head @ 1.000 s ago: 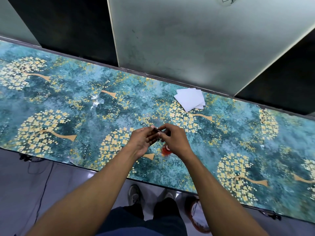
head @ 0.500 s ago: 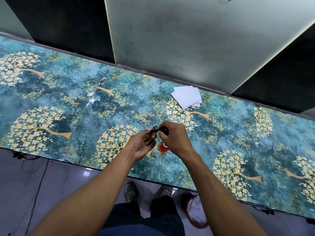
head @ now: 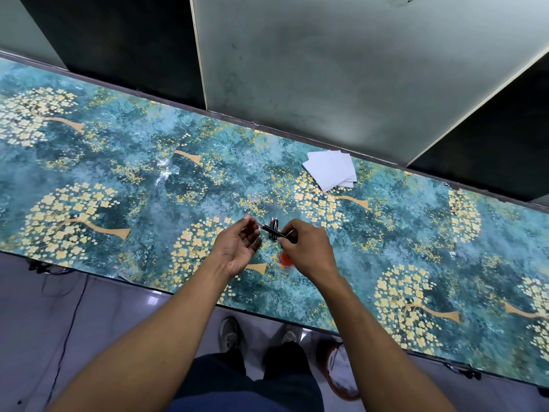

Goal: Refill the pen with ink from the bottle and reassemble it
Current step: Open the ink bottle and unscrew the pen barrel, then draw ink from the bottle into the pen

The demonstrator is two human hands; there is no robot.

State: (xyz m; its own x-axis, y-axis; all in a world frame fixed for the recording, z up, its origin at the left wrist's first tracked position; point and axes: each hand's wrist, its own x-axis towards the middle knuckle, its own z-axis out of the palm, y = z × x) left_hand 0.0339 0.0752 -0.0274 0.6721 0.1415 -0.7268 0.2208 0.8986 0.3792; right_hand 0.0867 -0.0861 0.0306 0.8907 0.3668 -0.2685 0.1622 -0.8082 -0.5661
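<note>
Head view: long table runs left to right, top covered in teal print with yellow-blossom trees. Far side: pale panel flanked by dark recesses. Near side: grey tiled floor, a black cable trailing at left, person's shoes and dark trousers below the table edge.

Right hand is curled, pinching the dark pen at its right end; pen is held above the table near centre, tilted, clear end pointing left. Left hand palm up, fingers relaxed and spread, fingertips just beside or touching the pen's clear tip; contact can't be confirmed. Small dark part just behind the pen, too small to identify. Red-orange object on the table under the right hand, mostly hidden. White paper stack far right of the hands, well apart.
</note>
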